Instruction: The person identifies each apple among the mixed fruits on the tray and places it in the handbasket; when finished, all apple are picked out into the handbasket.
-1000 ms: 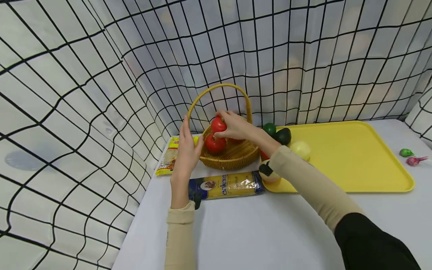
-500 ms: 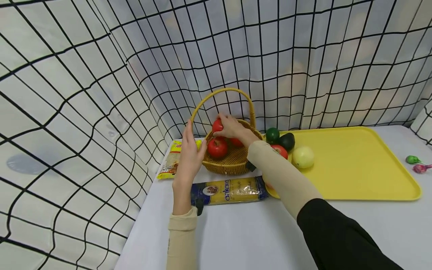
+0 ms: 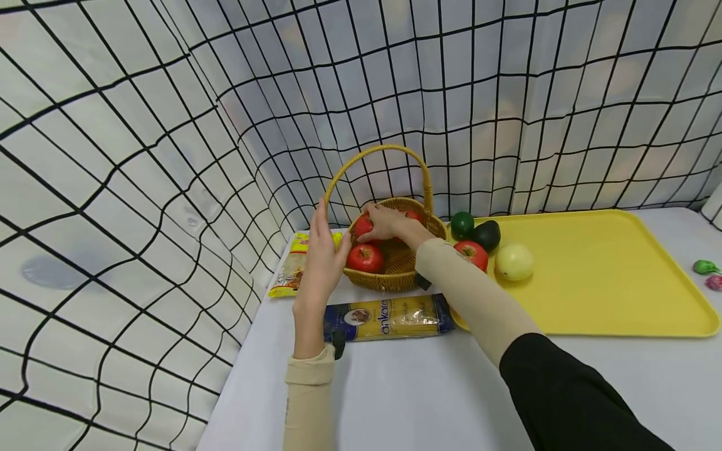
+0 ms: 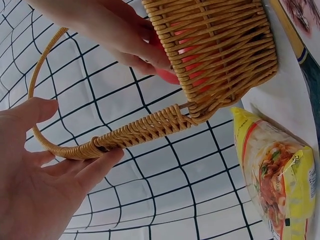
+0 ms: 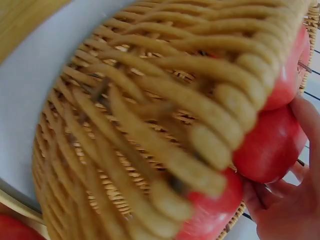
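Observation:
In the head view, my right hand [image 3: 387, 223] reaches into a wicker basket [image 3: 380, 283] and grips a red apple [image 3: 363, 227] at its left side. The right wrist view shows thumb and fingers round that apple [image 5: 270, 145], with other apples touching it. A second apple [image 3: 365, 258] lies at the front of the basket; another [image 3: 414, 216] is partly hidden behind my hand. My left hand [image 3: 320, 260] is at the basket's left side. Seen from the left wrist, its nearly straight fingers [image 4: 102, 167] rest against the arched handle [image 4: 145, 127], the thumb apart from it.
A yellow tray [image 3: 598, 275] at right bears an apple [image 3: 472, 254], a pale round onion-like vegetable [image 3: 514, 262], an avocado [image 3: 487, 235] and a dark green round item [image 3: 462, 224]. A pasta packet [image 3: 389, 318] lies in front, a yellow bag [image 3: 290, 269] at left. Black netting stands behind.
My right hand has lowered the apple into the basket and still grips it. The left hand stays by the handle. The whole view has shifted slightly.

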The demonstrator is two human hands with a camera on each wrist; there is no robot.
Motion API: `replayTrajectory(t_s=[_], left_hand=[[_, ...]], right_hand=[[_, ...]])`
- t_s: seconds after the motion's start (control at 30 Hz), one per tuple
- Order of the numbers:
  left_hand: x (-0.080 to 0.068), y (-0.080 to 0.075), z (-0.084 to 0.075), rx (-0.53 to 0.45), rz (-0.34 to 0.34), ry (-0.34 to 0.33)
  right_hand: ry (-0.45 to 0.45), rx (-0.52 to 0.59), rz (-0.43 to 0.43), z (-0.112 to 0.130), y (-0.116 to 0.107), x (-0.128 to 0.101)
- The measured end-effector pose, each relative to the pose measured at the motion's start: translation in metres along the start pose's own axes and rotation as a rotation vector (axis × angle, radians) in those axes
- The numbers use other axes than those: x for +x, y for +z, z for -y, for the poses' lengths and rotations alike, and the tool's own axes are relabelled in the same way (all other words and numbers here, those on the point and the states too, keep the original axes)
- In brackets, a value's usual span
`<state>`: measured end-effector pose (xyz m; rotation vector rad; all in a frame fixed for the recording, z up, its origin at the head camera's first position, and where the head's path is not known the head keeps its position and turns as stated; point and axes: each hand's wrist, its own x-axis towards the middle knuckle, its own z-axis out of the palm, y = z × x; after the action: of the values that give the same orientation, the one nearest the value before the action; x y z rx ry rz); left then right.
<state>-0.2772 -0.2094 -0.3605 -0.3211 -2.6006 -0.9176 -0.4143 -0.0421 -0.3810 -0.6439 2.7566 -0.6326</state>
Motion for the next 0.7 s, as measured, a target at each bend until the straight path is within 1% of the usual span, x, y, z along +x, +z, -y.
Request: replayTrajectory(t_s=[0.17,0.3,0.5,0.7], left_hand=[[-0.001,0.000,-0.002,0.001,-0.001,0.005],[-0.001,0.001,-0.001,-0.004,0.012,0.015],[0.001,-0.006,0.003,0.009,-0.015,0.011],[0.001,-0.003,0.002,-0.026,0.015,0.009]], right_hand=[[0.019,-0.051,0.004,-0.001,0.005,0.001],[0.052,-0.108,0.018,-0.001,0.010,0.001],[0.022,-0.173,0.042,0.008,0.011,0.003],[0.045,-0.235,0.072,0.005,0.013,0.000]])
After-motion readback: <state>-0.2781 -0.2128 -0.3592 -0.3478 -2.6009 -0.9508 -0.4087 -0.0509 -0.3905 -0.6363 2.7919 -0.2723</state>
